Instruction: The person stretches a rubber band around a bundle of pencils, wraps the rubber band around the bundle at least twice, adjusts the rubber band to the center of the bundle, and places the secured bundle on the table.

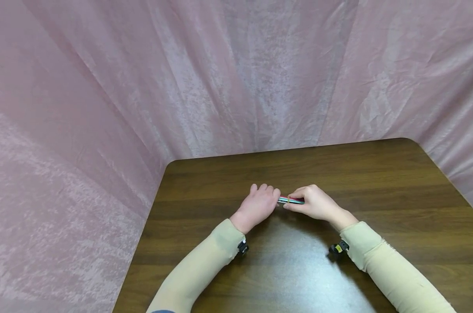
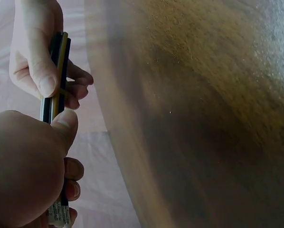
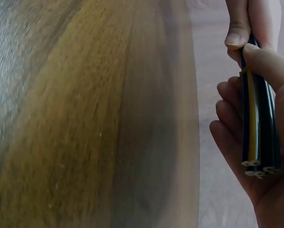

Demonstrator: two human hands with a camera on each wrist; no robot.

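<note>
A bundle of slim pencils [image 1: 297, 201] in several colours spans the gap between the two hands. My left hand [image 1: 258, 204] grips one end, its fingers curled round the bundle and hiding most of that half. The other end is held by my right hand [image 1: 314, 203], with the thumb on one side and fingers behind. In the right wrist view, the flat ends of the pencils [image 3: 258, 123] show near the palm. A thin yellow rubber band [image 3: 245, 71] circles them beside the right thumb [image 3: 265, 64]. Printed ends [image 2: 59, 213] stick out below the left fist in the left wrist view.
The hands are over a brown wooden table [image 1: 221, 178] with rounded far corners. Pink velvet curtains [image 1: 240, 78] hang behind it and along the left. Small black cameras [image 1: 242, 248] are strapped at both sleeve cuffs.
</note>
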